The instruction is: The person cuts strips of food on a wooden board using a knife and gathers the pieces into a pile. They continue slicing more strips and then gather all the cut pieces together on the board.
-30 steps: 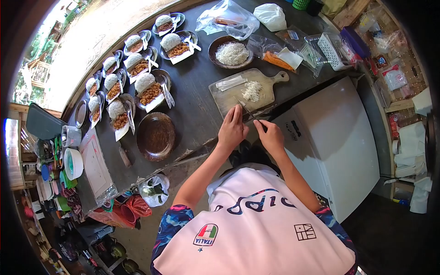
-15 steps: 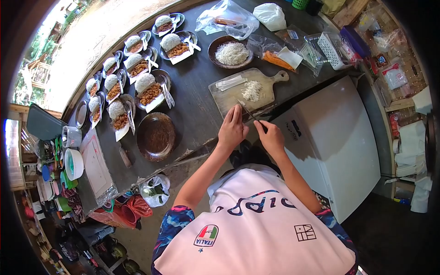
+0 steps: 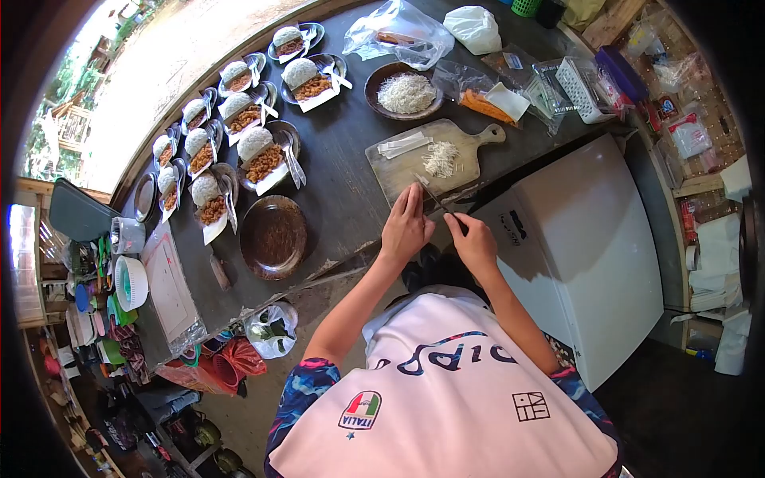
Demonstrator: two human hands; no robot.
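Note:
My right hand (image 3: 473,240) is closed around the handle of a knife (image 3: 435,197), whose blade points up and left over the near edge of a wooden cutting board (image 3: 386,175). Close beside the blade, my left hand (image 3: 407,221) rests at the board's near left edge with its fingers pressed together; whatever is under the fingertips is hidden. A pile of thin white strips (image 3: 440,159) lies on the board, next to a few longer white slabs (image 3: 403,145). Beyond the board, a brown bowl (image 3: 372,101) holds more white shreds (image 3: 406,93).
Several plates of rice and brown food (image 3: 259,154) with cutlery stand at the left of the dark table (image 3: 343,175). A bare brown plate (image 3: 272,237) is nearer. Plastic bags (image 3: 398,36) and a white basket (image 3: 579,89) lie behind. A white appliance (image 3: 590,239) stands right.
The whole view has shifted very slightly. Both hands and the knife keep nearly the same place at the board's near edge.

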